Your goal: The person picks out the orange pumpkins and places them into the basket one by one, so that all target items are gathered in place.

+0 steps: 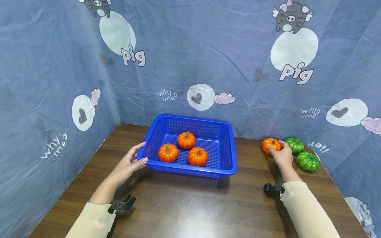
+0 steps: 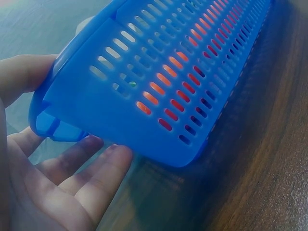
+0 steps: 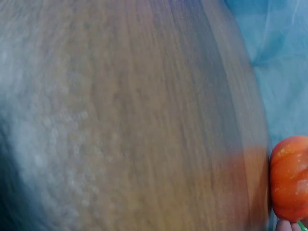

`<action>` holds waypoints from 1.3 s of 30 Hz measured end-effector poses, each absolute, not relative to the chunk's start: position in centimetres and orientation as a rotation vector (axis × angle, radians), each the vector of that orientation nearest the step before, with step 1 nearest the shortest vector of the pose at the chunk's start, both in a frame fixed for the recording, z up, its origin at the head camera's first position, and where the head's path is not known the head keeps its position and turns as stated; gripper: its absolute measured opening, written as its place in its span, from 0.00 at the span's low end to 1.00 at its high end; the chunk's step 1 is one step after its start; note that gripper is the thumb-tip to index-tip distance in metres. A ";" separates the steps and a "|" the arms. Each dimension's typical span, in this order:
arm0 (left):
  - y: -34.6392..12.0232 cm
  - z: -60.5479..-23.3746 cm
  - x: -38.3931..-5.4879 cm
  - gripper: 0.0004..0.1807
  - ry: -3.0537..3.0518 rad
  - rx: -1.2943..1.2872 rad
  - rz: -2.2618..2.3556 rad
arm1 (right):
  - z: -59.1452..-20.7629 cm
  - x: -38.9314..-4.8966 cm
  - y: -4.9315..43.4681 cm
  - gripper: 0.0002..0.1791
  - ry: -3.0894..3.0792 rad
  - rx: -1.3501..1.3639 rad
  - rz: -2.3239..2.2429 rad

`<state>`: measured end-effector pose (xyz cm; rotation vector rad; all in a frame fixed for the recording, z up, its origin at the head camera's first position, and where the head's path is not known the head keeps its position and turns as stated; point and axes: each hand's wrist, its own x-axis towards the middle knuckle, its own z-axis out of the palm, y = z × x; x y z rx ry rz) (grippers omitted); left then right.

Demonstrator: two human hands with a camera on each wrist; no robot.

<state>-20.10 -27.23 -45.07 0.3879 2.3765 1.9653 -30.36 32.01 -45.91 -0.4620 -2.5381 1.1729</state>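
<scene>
A blue plastic basket [image 1: 187, 169] stands on the table with three small orange pumpkins inside, one of them at the back [image 1: 186, 140]. My left hand [image 1: 128, 166] grips the basket's left corner, and in the left wrist view its thumb [image 2: 29, 72] lies over the rim while the fingers curl beneath. At the right back, my right hand [image 1: 283, 158] pinches another orange pumpkin [image 1: 269, 144] between thumb and fingers. The right wrist view catches that pumpkin [image 3: 291, 180] at its edge, with a fingertip [image 3: 283, 225] under it.
Two green pumpkins, a rear one [image 1: 294, 145] and a nearer one [image 1: 308, 161], sit just right of my right hand. A blue printed curtain [image 1: 166, 59] hangs along the back and sides of the brown wooden table [image 1: 190, 205].
</scene>
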 end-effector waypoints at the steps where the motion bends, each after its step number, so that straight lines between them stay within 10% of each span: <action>1: -27.2 -45.1 -20.1 0.37 2.377 0.386 1.964 | -45.9 -30.3 32.0 0.39 -2.539 -0.461 1.173; 39: -27.3 -45.0 -20.3 0.37 2.332 0.394 1.997 | -41.9 -25.6 29.6 0.40 -2.622 -0.174 1.285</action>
